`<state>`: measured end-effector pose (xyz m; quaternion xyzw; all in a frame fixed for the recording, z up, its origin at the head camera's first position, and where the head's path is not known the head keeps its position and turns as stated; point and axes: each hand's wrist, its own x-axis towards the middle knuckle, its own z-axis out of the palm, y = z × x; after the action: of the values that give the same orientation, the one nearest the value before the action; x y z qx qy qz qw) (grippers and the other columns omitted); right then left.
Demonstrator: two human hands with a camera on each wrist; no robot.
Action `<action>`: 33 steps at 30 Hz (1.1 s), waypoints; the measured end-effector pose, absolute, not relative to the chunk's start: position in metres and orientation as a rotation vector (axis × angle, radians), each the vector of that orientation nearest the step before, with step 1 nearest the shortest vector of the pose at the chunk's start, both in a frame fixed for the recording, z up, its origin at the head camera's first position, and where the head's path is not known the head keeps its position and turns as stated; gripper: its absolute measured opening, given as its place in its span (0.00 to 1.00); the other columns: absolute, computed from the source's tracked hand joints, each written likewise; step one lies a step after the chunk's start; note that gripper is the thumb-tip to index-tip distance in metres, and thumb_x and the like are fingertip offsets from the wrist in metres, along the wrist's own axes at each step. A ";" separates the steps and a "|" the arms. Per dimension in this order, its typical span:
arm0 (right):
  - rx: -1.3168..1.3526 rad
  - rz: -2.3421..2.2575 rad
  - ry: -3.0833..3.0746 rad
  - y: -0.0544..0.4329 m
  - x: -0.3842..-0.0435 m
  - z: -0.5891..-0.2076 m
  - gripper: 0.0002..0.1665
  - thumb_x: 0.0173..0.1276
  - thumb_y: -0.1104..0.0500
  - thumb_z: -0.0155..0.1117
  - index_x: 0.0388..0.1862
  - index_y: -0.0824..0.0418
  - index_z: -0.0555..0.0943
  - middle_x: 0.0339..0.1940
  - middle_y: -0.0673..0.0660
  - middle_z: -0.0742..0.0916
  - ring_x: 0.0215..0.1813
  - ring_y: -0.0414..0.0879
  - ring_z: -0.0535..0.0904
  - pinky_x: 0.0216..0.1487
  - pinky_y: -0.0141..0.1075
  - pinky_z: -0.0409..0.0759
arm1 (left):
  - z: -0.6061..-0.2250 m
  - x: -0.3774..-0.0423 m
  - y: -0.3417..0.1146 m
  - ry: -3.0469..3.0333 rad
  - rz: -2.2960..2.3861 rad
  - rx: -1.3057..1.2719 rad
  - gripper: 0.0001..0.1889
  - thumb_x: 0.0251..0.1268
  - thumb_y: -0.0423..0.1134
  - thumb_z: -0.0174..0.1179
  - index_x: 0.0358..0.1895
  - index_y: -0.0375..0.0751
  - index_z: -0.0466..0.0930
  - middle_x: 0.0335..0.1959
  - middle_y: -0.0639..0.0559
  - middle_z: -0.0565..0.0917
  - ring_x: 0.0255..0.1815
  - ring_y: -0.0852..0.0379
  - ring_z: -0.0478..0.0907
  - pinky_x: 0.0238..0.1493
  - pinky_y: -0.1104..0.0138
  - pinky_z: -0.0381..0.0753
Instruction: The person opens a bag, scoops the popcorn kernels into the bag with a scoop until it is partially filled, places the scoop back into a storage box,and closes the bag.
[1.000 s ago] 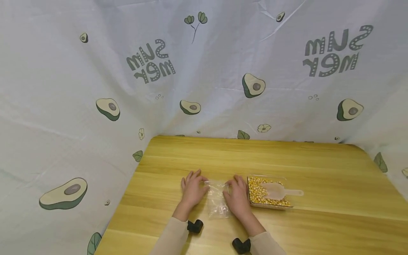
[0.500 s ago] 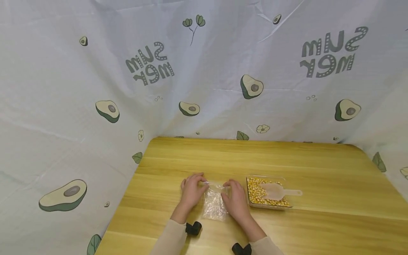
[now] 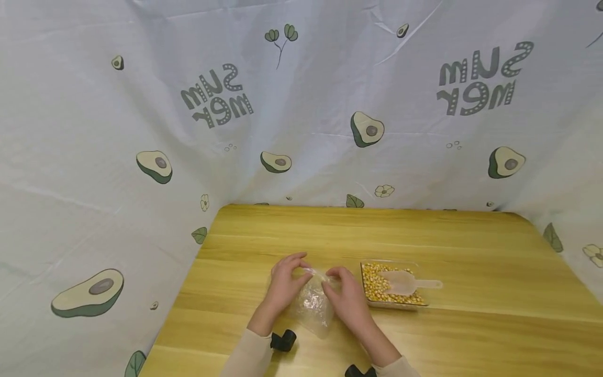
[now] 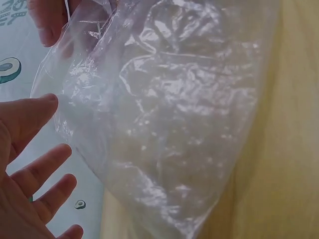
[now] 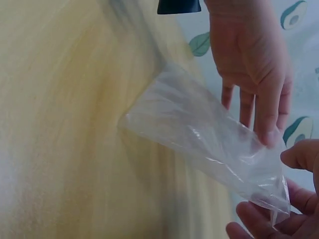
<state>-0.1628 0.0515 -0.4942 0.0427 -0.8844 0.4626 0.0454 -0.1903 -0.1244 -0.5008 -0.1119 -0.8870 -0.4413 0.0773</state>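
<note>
Two hands are in view: the left hand point(image 3: 285, 283) and the right hand point(image 3: 346, 296). Between them is one clear plastic bag point(image 3: 312, 305). One worktop point(image 3: 471, 324) carries everything. On it stands one clear tray point(image 3: 393, 303), filled with yellow corn kernels point(image 3: 374, 283) too many and too small to count. One pale plastic scoop point(image 3: 410, 283) lies in that tray. Two black wrist straps show, one at the left wrist point(image 3: 282, 340) and one at the right point(image 3: 360, 372). One printed cloth point(image 3: 94, 157) hangs behind and beside the worktop. Its print shows the lettering block twice point(image 3: 216, 102) point(image 3: 482, 78) and at least six large halved avocados.
</note>
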 end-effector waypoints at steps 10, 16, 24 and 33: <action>0.091 1.486 -2.715 0.061 -0.157 -0.475 0.15 0.72 0.54 0.62 0.53 0.58 0.82 0.45 0.56 0.89 0.47 0.50 0.86 0.47 0.46 0.85 | -0.484 -0.184 -0.118 -2.641 -1.292 -0.481 0.04 0.62 0.38 0.68 0.39 0.50 0.85 0.66 0.50 0.80 0.70 0.43 0.70 0.71 0.37 0.55; 0.087 1.573 -2.708 0.068 -0.156 -0.468 0.08 0.70 0.56 0.65 0.41 0.58 0.85 0.37 0.53 0.89 0.41 0.43 0.83 0.45 0.41 0.83 | -0.475 -0.181 -0.114 -2.662 -1.283 -0.594 0.04 0.64 0.37 0.67 0.40 0.50 0.84 0.66 0.48 0.79 0.70 0.43 0.71 0.72 0.40 0.59; 0.113 1.743 -2.709 0.080 -0.155 -0.460 0.05 0.70 0.58 0.65 0.38 0.58 0.85 0.33 0.52 0.88 0.38 0.40 0.81 0.41 0.34 0.79 | -0.466 -0.176 -0.111 -2.722 -1.341 -0.679 0.13 0.67 0.34 0.63 0.54 0.43 0.83 0.68 0.48 0.77 0.71 0.45 0.71 0.68 0.49 0.73; 0.136 1.866 -2.603 0.095 -0.153 -0.458 0.07 0.70 0.58 0.65 0.39 0.62 0.85 0.30 0.55 0.86 0.33 0.39 0.78 0.34 0.30 0.75 | -0.456 -0.166 -0.103 -2.589 -1.274 -0.563 0.18 0.68 0.31 0.61 0.60 0.42 0.80 0.67 0.49 0.77 0.69 0.46 0.71 0.65 0.49 0.76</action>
<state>-0.1532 0.0953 -0.4578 0.0422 -0.8116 0.5818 -0.0321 -0.1657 -0.1026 -0.4555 -0.1905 -0.8762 -0.4311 0.1006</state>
